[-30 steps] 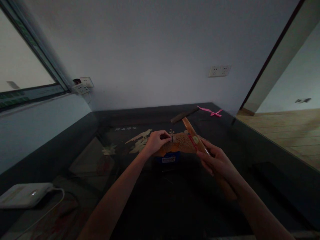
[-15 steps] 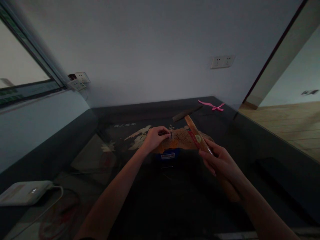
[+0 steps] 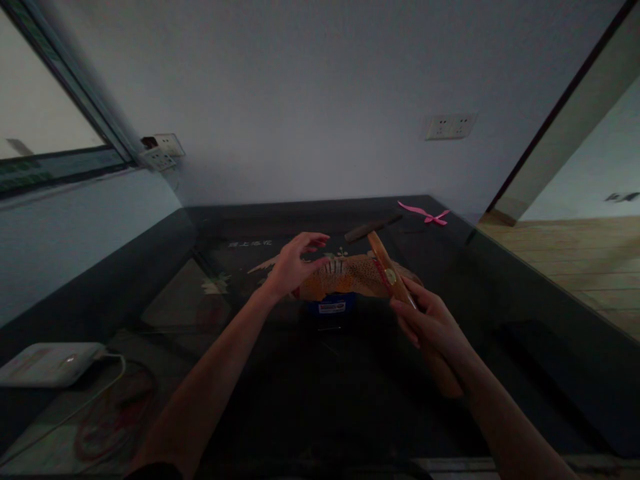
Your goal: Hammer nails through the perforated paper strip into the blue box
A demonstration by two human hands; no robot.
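Note:
My right hand (image 3: pixel 430 327) is closed round the wooden handle of a hammer (image 3: pixel 385 263), whose dark head points left above the table. A brown speckled piece of wood (image 3: pixel 350 277) lies on a small blue box (image 3: pixel 330 305) on the dark glass table (image 3: pixel 310 387). Several small nails (image 3: pixel 337 265) stand upright in the wood near its left end. My left hand (image 3: pixel 295 263) hovers just above and to the left of the wood, fingers spread and holding nothing.
A white device (image 3: pixel 47 363) with a cable lies at the table's left front. A pink ribbon (image 3: pixel 425 213) rests at the far right corner. Wall sockets (image 3: pixel 450 125) sit on the back wall, and more sockets (image 3: pixel 160 152) are by the window. A doorway opens to the right.
My left hand let go of the nail it pinched on the wood and lifted up with fingers spread. The hammer stayed raised in my right hand.

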